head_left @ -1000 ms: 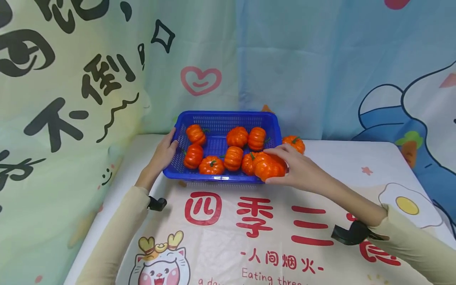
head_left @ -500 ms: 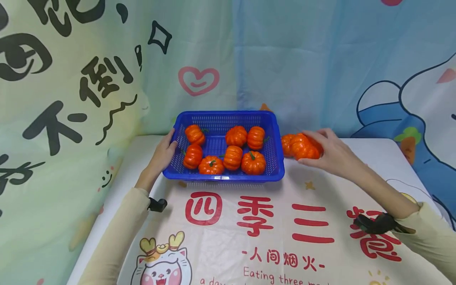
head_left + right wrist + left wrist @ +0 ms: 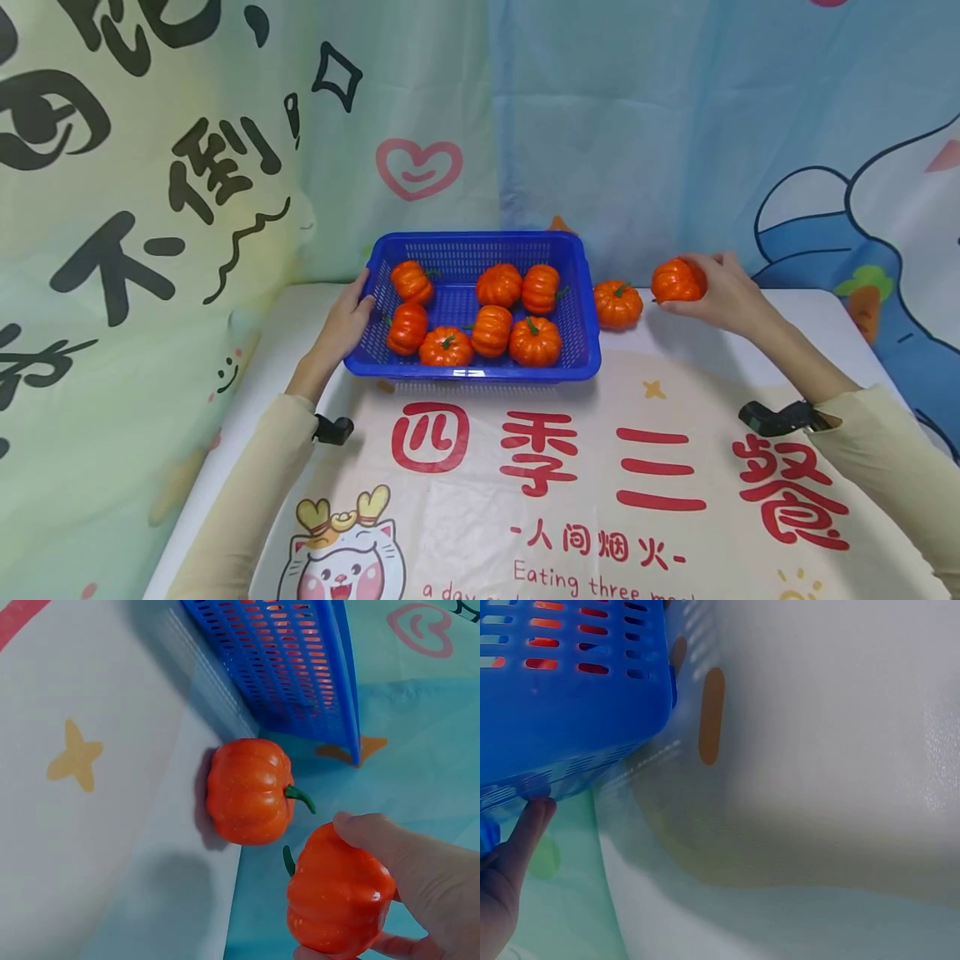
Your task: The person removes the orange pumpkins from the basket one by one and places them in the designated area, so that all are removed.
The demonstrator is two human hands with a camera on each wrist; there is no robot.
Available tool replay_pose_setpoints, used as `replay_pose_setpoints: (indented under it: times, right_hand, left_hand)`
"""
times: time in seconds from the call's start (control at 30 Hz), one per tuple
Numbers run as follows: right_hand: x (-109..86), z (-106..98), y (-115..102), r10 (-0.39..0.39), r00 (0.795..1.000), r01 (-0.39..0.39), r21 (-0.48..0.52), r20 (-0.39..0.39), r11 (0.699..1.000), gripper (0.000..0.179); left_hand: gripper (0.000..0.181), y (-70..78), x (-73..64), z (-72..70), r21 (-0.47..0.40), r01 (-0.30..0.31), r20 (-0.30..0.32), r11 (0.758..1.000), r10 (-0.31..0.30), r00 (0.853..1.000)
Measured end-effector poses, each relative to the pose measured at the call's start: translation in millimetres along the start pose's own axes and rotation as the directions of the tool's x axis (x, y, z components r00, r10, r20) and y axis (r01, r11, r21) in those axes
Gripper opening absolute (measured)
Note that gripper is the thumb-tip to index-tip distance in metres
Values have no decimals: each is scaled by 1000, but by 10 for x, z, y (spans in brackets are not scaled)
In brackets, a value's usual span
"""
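My right hand (image 3: 723, 292) grips a small orange pumpkin (image 3: 677, 281) with a green stem, thumb on one side and fingers on the other. In the right wrist view this pumpkin (image 3: 341, 889) hangs above the table, beside a second pumpkin (image 3: 251, 791) that sits just right of the basket. The blue plastic basket (image 3: 465, 374) stands at the back of the table with several orange pumpkins (image 3: 535, 342) in it. My left hand (image 3: 347, 321) holds the basket's left side; in the left wrist view a finger (image 3: 529, 829) presses its wall, the others mostly hidden.
A printed cloth with red characters covers the white table (image 3: 727, 350). A patterned curtain (image 3: 600, 150) hangs right behind the table's back edge. Black wrist cameras (image 3: 780, 417) are strapped to both forearms.
My right hand has carried the pumpkin from over the basket's front right corner to the right and back, past the pumpkin on the table. My left hand and the basket stay put.
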State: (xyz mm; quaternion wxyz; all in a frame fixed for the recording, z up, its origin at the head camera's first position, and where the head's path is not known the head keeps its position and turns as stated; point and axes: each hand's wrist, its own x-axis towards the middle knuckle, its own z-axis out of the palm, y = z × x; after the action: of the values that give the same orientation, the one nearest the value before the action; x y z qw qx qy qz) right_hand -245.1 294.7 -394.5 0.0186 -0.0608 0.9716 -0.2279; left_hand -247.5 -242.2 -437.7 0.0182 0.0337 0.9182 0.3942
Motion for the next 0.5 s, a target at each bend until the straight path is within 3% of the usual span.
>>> replay_pose_setpoints:
  times: [0.5]
  right_hand:
    - [43, 2, 74, -69, 997, 69, 17, -16, 997, 72]
  left_hand:
    - [58, -19, 7, -1, -8, -6, 1, 1000, 6, 1000]
